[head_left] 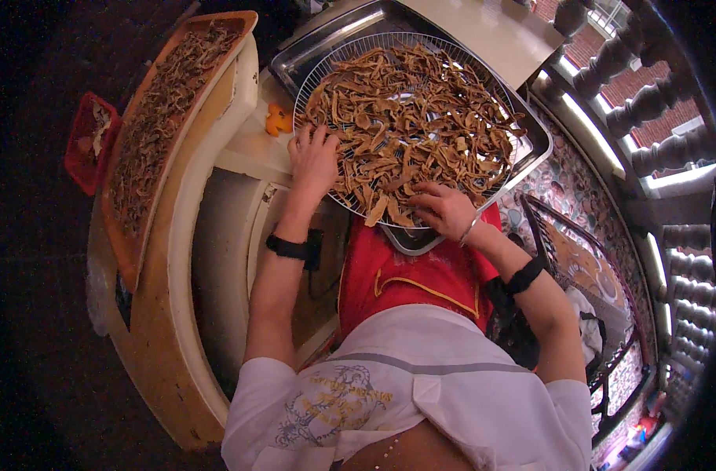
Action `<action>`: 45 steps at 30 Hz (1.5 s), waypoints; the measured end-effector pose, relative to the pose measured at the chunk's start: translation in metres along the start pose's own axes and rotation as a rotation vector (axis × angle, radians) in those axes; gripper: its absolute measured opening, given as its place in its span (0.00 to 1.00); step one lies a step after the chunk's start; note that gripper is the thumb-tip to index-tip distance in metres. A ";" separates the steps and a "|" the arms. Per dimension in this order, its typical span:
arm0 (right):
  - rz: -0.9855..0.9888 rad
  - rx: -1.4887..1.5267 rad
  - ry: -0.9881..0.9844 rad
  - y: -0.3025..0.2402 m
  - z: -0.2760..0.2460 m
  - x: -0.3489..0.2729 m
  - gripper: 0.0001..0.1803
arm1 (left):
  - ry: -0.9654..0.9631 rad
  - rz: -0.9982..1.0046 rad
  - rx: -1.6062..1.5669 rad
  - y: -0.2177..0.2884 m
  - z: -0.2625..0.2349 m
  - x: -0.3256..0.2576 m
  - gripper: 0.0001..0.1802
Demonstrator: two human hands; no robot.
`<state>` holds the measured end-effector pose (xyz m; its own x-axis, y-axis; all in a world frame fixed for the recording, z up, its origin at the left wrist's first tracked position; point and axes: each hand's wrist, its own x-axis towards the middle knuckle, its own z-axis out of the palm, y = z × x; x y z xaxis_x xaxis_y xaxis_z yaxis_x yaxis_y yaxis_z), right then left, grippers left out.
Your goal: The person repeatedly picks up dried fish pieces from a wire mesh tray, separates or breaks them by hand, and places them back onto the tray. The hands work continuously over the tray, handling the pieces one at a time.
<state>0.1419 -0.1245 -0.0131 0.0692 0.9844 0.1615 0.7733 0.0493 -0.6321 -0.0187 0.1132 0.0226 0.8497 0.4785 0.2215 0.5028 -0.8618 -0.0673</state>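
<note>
A round wire rack [305, 93] is heaped with brown dried strips [421, 94], which look like dried vegetable or mushroom. Over the rack's left rim reaches my left hand [315, 161], its bent fingers apart and their tips among the strips. My right hand [446, 210] is at the near edge, fingers curled and bunched down on a few strips; the thumb and fingertips are partly hidden. Under the rack sits a metal tray [540, 140], whose dark inside and rim show around it.
To the left, an orange-brown tray [130, 263] of thinner dried shreds rests on a curved cream cabinet [181, 345]. Beyond it is a red basket [83, 177]. A small orange object [278, 119] lies beside the rack. At right stand a dark-framed chair [589, 259] and a stone balustrade [656, 98].
</note>
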 end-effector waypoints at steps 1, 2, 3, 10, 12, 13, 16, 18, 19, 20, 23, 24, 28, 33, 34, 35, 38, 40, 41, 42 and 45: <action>-0.009 -0.003 0.007 0.000 0.001 0.000 0.15 | -0.011 0.002 -0.008 -0.002 0.000 -0.001 0.12; -0.019 -0.007 0.016 0.001 0.001 0.000 0.15 | -0.020 0.005 -0.016 -0.002 0.000 -0.001 0.11; -0.028 -0.010 0.025 0.002 0.002 0.001 0.15 | -0.028 0.011 -0.017 -0.003 -0.001 -0.002 0.11; -0.018 -0.022 0.009 0.002 0.003 0.001 0.15 | 0.037 -0.027 0.078 -0.003 -0.003 -0.001 0.08; -0.023 -0.027 0.020 0.002 0.003 0.001 0.15 | 0.069 -0.066 0.097 -0.004 0.000 0.001 0.10; -0.026 -0.019 0.023 0.002 0.003 0.001 0.15 | 0.040 -0.095 0.096 -0.005 0.000 0.003 0.11; -0.024 -0.008 0.031 0.002 0.003 0.001 0.14 | 0.051 -0.086 0.071 -0.009 0.001 0.006 0.15; -0.007 -0.018 0.028 0.001 0.003 -0.001 0.13 | 0.082 -0.038 0.054 -0.011 0.003 0.009 0.17; 0.001 -0.011 0.025 0.000 0.002 -0.001 0.13 | 0.093 -0.007 0.051 -0.012 0.004 0.012 0.17; 0.006 -0.003 0.021 0.000 0.000 0.001 0.13 | 0.106 0.023 0.051 -0.012 0.003 0.015 0.17; -0.001 0.004 0.029 0.001 0.002 0.000 0.12 | -0.050 -0.007 0.083 -0.012 0.001 0.015 0.16; -0.006 0.003 0.035 0.002 0.003 0.000 0.12 | -0.031 -0.011 0.093 -0.013 0.002 0.016 0.15; 0.027 0.003 -0.009 0.000 0.001 0.001 0.12 | -0.042 -0.012 0.081 -0.023 0.011 0.015 0.14; 0.019 0.010 0.009 0.000 0.000 0.001 0.11 | -0.149 -0.115 0.032 -0.018 -0.003 0.020 0.16; 0.018 0.009 0.013 0.000 0.001 0.001 0.11 | -0.098 -0.110 0.033 -0.021 0.001 0.017 0.16; 0.017 0.007 0.015 0.000 0.001 0.001 0.11 | -0.046 -0.106 0.033 -0.020 0.000 0.017 0.17; 0.025 0.003 -0.005 0.003 0.003 0.000 0.13 | -0.145 -0.119 0.059 -0.017 -0.008 0.018 0.19; 0.030 0.001 -0.022 0.003 0.002 0.001 0.15 | -0.196 -0.138 0.085 -0.018 -0.008 0.019 0.20; 0.032 0.000 -0.027 0.003 0.002 0.001 0.15 | -0.222 -0.145 0.098 -0.019 -0.008 0.020 0.20; 0.034 -0.001 -0.032 0.003 0.001 0.001 0.15 | -0.200 -0.178 0.099 -0.019 -0.008 0.019 0.20; 0.025 0.000 -0.044 0.004 0.001 0.001 0.18 | -0.139 -0.233 0.134 -0.018 -0.010 0.015 0.19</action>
<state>0.1441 -0.1234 -0.0161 0.0613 0.9918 0.1121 0.7717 0.0241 -0.6356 -0.0162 0.1342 0.0365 0.7178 0.6872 0.1115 0.6955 -0.7005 -0.1600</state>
